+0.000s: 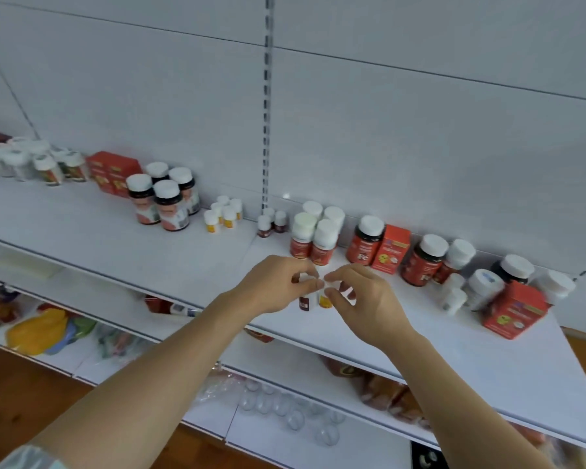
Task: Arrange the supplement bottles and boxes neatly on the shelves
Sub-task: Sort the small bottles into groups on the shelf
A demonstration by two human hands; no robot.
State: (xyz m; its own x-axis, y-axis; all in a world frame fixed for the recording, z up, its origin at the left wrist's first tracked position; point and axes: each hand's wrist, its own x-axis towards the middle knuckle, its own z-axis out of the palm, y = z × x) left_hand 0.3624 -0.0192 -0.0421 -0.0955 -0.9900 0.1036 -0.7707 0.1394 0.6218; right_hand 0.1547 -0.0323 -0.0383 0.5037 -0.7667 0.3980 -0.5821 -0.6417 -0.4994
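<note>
White shelf, back panel bare. Sorted so far, by my reading: clusters of like bottles along the rear left. Remaining: mixed red bottles and boxes crowded at right. Left hand pinches a small dark bottle; right hand pinches a small yellow-labelled bottle, both near the front edge. Legible writing: "Fe" on one red bottle; the rest blurred.

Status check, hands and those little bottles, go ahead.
Left hand pinching a small dark bottle. Right hand pinching a small yellow-label bottle. Both low over the shelf front, side by side. Nothing blocking.
</note>
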